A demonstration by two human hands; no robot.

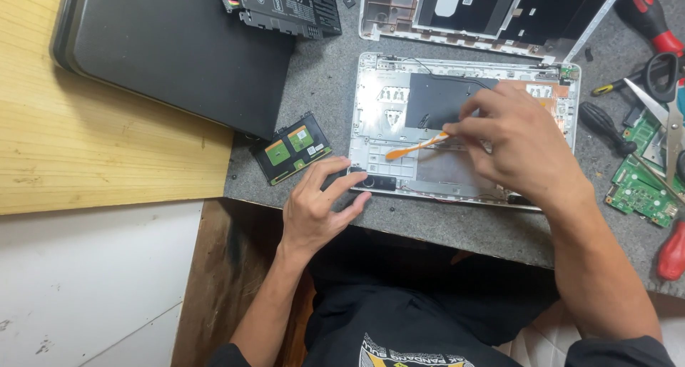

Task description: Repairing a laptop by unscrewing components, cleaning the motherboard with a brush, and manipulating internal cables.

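Head view, only cam avail. I see the right hand (524, 142) over the opened white laptop base (464, 128), fingers (467, 128) pinched shut on an orange pry tool (417, 146) whose tip lies on the inner frame, approx centre of the chassis, just below a dark panel (442, 99). Left hand (317, 210) rests at the front edge of the base, fingers loosely spread, holding nothing, tips touching a small black speaker module (374, 182) at the lower-left corner. Risks, my judgement: the tool could slip off the frame and gouge the thin black cable (435, 71) near the rear edge, if levered hard. The base overhangs nothing but sits near the desk (328, 74) front; a push w/o the left hand bracing may shift it. Scissors (667, 99), screwdrivers (646, 17) and a green circuit board (638, 181) crowd the right; an elbow sweep could knock them. Touchpad board (291, 153) lies loose, left of base.
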